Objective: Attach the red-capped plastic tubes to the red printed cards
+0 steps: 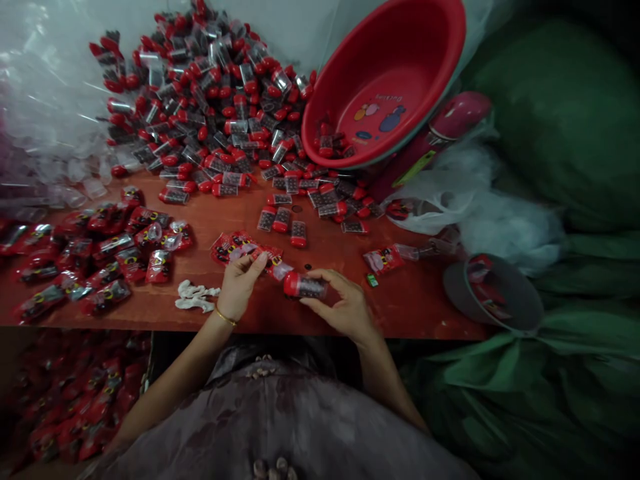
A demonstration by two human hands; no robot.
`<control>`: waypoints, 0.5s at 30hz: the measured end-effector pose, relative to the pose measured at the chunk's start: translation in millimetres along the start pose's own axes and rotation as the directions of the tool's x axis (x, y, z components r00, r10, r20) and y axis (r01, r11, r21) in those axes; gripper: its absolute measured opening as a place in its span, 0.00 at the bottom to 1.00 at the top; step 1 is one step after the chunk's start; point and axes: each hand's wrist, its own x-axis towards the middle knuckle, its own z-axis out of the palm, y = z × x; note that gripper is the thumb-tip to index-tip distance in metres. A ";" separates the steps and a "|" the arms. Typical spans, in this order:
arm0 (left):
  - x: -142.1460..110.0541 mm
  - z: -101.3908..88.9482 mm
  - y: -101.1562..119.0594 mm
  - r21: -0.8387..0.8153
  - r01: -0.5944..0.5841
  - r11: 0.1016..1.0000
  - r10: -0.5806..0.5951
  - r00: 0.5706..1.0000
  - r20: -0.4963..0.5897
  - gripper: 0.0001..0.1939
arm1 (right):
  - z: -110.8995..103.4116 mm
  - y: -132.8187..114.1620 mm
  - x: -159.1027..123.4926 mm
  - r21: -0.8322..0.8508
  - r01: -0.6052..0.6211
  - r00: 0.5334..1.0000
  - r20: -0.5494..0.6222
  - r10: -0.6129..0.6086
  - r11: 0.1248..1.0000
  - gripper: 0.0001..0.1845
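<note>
Near the table's front edge, my right hand (347,303) grips a small clear tube with a red cap (305,286) between thumb and fingers. The tube lies sideways, its red end towards my left hand (239,287). That hand pinches the edge of a printed red packet (270,257), thumb against finger. Further printed red packets (233,245) lie flat just behind it, partly overlapping. A few loose red-capped tubes (299,233) rest on the table beyond my hands. To the left of my wrist is a crumpled white cloth-like piece (195,296).
A large heap of red-capped tubes (220,100) is piled at the back. Filled red packets (105,253) cover the left side. On the right are a tilted red basin (390,73), a pink flask (460,117), plastic bags (505,207) and a grey bowl (457,290).
</note>
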 end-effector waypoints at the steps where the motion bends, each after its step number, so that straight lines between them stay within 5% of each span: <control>1: -0.4 -1.2 -0.1 0.023 -0.019 1.000 0.019 1.000 0.017 0.18 | 0.9 -0.1 0.6 -0.006 0.008 1.000 0.000 -0.008 1.000 0.16; 9: -3.3 -3.2 4.9 0.161 -0.129 0.978 0.108 0.985 0.132 0.15 | 15.9 4.1 -1.4 -0.002 -0.012 0.996 -0.086 0.012 1.000 0.17; 15: -10.0 3.1 -2.2 0.138 -0.036 0.990 0.016 0.990 0.143 0.16 | 27.2 1.9 -2.4 -0.042 -0.010 0.982 -0.188 0.001 0.999 0.16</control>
